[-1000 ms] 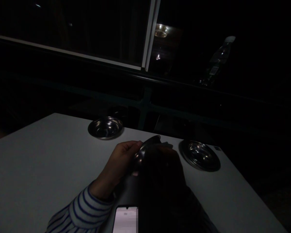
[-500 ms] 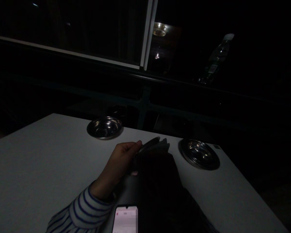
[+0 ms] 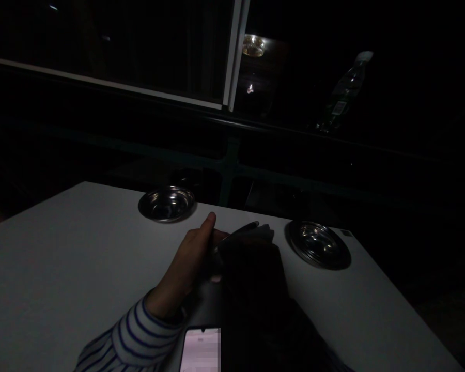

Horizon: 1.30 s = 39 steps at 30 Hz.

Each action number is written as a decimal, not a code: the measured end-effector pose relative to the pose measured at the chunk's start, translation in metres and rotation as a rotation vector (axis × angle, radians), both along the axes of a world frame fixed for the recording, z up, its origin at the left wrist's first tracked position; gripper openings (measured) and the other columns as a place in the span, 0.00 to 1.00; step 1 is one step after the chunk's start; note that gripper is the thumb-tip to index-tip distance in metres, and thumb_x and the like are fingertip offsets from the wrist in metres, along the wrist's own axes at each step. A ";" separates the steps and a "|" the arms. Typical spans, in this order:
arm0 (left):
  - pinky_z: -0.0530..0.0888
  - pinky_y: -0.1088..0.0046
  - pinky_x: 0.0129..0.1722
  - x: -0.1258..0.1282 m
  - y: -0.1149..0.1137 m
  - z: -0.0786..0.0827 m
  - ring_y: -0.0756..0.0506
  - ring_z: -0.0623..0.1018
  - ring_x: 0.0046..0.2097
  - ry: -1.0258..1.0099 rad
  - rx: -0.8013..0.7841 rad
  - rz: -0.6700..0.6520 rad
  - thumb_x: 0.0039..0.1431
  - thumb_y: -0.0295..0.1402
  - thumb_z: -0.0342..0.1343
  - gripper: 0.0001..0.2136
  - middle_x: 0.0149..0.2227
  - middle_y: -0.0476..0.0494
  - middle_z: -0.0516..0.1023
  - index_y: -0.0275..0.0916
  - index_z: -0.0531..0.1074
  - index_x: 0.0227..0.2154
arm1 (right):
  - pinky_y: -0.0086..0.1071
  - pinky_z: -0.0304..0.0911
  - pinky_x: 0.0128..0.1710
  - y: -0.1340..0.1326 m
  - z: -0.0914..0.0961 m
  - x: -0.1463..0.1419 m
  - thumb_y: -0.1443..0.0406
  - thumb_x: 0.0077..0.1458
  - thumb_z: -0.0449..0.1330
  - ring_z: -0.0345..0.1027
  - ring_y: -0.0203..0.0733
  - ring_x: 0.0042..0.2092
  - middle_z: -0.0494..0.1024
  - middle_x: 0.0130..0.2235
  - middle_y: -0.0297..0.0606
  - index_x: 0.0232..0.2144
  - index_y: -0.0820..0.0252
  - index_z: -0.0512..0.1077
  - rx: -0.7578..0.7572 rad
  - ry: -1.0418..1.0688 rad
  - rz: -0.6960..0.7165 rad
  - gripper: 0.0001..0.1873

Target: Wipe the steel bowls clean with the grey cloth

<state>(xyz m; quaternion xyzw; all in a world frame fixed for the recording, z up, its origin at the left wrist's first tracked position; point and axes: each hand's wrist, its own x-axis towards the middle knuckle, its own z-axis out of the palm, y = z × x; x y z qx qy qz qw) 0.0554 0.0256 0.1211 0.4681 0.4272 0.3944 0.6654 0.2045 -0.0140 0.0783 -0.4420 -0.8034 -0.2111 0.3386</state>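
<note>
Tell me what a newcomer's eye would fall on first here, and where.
Probably the lit phone screen, bright at the dark picture's bottom edge. Next, perhaps, the gleaming metal bowl near the far edge of the white table, and the stack of metal bowls farther right. Between them, the left hand, thumb raised, is beside a tilted metal dish, while the right hand is nearly lost in shadow.
</note>
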 end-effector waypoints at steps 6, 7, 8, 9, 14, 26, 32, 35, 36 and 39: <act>0.63 0.76 0.18 0.001 -0.001 0.001 0.49 0.69 0.18 -0.036 -0.037 -0.044 0.50 0.55 0.45 0.28 0.15 0.46 0.72 0.33 0.76 0.22 | 0.44 0.59 0.43 0.001 -0.005 0.004 0.58 0.56 0.49 0.62 0.48 0.46 0.70 0.44 0.46 0.46 0.61 0.65 0.118 0.020 -0.078 0.19; 0.64 0.76 0.18 0.002 -0.001 0.001 0.49 0.69 0.18 -0.020 -0.044 -0.029 0.50 0.55 0.45 0.27 0.15 0.46 0.72 0.33 0.76 0.22 | 0.45 0.58 0.43 0.001 -0.010 0.001 0.59 0.55 0.51 0.61 0.49 0.46 0.70 0.44 0.44 0.47 0.59 0.65 0.135 -0.039 -0.054 0.18; 0.65 0.75 0.19 0.002 -0.001 0.001 0.49 0.70 0.18 -0.006 -0.042 -0.008 0.50 0.54 0.45 0.27 0.16 0.46 0.72 0.33 0.76 0.22 | 0.46 0.58 0.43 0.001 -0.015 -0.002 0.59 0.53 0.52 0.61 0.49 0.46 0.70 0.44 0.43 0.47 0.56 0.65 0.157 -0.082 -0.036 0.18; 0.65 0.76 0.19 0.002 -0.001 0.000 0.49 0.70 0.19 0.003 -0.029 0.014 0.50 0.54 0.46 0.27 0.15 0.46 0.72 0.34 0.75 0.21 | 0.46 0.58 0.43 0.001 -0.019 -0.003 0.59 0.53 0.53 0.61 0.49 0.46 0.71 0.44 0.42 0.47 0.54 0.65 0.167 -0.109 -0.022 0.18; 0.61 0.79 0.16 0.003 0.000 -0.002 0.52 0.66 0.16 -0.022 -0.034 0.037 0.48 0.51 0.52 0.23 0.13 0.48 0.69 0.34 0.71 0.14 | 0.43 0.61 0.42 0.002 -0.002 0.008 0.58 0.54 0.53 0.62 0.46 0.45 0.70 0.44 0.42 0.46 0.57 0.65 0.025 0.034 -0.014 0.18; 0.60 0.81 0.13 0.002 0.002 -0.005 0.54 0.65 0.14 -0.001 -0.056 0.057 0.45 0.47 0.58 0.18 0.12 0.51 0.69 0.35 0.68 0.15 | 0.42 0.62 0.40 0.005 -0.009 0.003 0.60 0.54 0.53 0.65 0.46 0.42 0.71 0.40 0.41 0.41 0.56 0.68 0.052 0.049 0.022 0.13; 0.61 0.81 0.14 0.002 0.002 0.000 0.54 0.67 0.15 -0.009 -0.040 0.087 0.43 0.44 0.60 0.16 0.13 0.50 0.70 0.34 0.70 0.16 | 0.41 0.61 0.42 0.004 0.005 0.017 0.64 0.57 0.48 0.61 0.44 0.44 0.68 0.43 0.43 0.46 0.61 0.63 0.089 0.159 -0.110 0.14; 0.60 0.80 0.13 0.001 0.001 0.003 0.53 0.66 0.14 0.007 -0.065 0.087 0.42 0.44 0.61 0.16 0.12 0.51 0.69 0.35 0.69 0.15 | 0.43 0.60 0.42 0.003 0.001 0.008 0.60 0.55 0.51 0.61 0.47 0.45 0.70 0.43 0.43 0.45 0.60 0.65 0.117 0.019 -0.035 0.17; 0.59 0.80 0.12 0.001 0.001 0.003 0.53 0.65 0.13 0.019 -0.072 0.089 0.41 0.45 0.61 0.17 0.11 0.51 0.68 0.35 0.69 0.15 | 0.43 0.59 0.41 0.002 0.001 0.005 0.59 0.54 0.52 0.62 0.47 0.44 0.70 0.42 0.43 0.45 0.59 0.65 0.121 -0.013 -0.017 0.17; 0.58 0.81 0.12 0.000 0.001 0.003 0.54 0.64 0.13 0.040 -0.059 0.103 0.41 0.45 0.61 0.17 0.11 0.52 0.67 0.35 0.68 0.14 | 0.43 0.59 0.42 0.003 0.003 0.005 0.60 0.55 0.51 0.62 0.46 0.44 0.71 0.42 0.42 0.45 0.59 0.65 0.104 0.017 -0.028 0.16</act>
